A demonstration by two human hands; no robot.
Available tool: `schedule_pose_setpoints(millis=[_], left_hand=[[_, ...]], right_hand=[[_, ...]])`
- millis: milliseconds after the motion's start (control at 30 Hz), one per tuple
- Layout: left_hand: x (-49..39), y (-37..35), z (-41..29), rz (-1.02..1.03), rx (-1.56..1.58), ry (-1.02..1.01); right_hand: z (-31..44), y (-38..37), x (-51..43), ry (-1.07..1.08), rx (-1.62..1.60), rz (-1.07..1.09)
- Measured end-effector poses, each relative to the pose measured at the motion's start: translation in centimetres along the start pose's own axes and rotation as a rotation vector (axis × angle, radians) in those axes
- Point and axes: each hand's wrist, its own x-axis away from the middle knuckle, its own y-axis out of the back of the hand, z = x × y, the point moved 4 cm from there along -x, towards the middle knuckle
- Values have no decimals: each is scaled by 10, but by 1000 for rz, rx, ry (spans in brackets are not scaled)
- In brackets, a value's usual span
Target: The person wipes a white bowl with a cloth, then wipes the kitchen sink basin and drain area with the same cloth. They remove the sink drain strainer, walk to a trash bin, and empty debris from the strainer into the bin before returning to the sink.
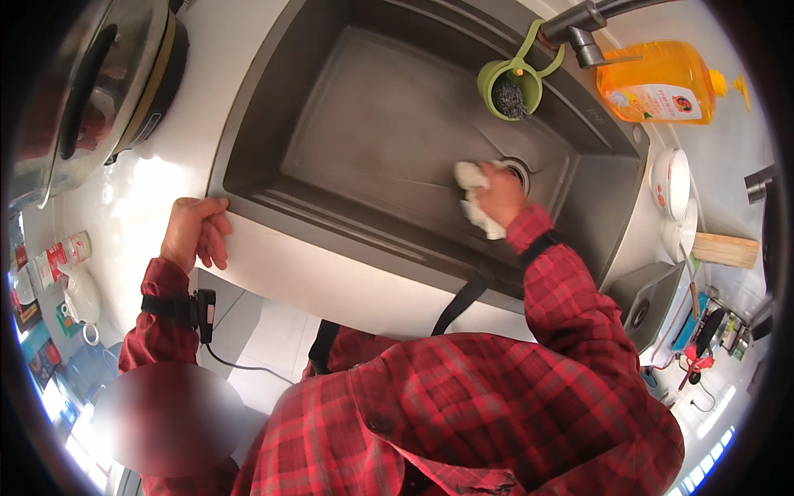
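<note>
My right hand (pixel 501 192) is down in a dark grey kitchen sink (pixel 378 111), holding a crumpled whitish cloth (pixel 474 177) near the round drain (pixel 518 172). Hand and cloth are slightly blurred. My left hand (pixel 197 232) rests at the sink's front left corner, thumb on the rim, holding nothing; its fingers are loosely curled beside the counter edge. A green strainer cup (pixel 486 80) hangs by its strap from the base of the dark faucet (pixel 574 28), with a grey scouring pad (pixel 510 99) inside.
Right of the sink stand a pump bottle of orange liquid (pixel 657 80), stacked white bowls (pixel 670 183), a wooden block (pixel 726 249) and a grey box-shaped container (pixel 648 304). A lidded electric pan (pixel 136 80) occupies the counter at left. Lower left are a bottle (pixel 65 254) and a white pitcher (pixel 82 294).
</note>
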Motion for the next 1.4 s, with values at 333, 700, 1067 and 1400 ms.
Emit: schedule_pose_setpoints(millis=[333,700,1067,1400], left_hand=[[0,2,0,-4,42,60],[0,0,-2,-16,26,67],[-2,2,3,-4,27,40],[-4,3,5,-24,0,-5]], right_hand=[[213,-66,-106,547,193,-130],[163,-59,-175,108,210,-297],[15,-47,-71,36,163,-298],[-141,-37,24,-377,-485,-275]])
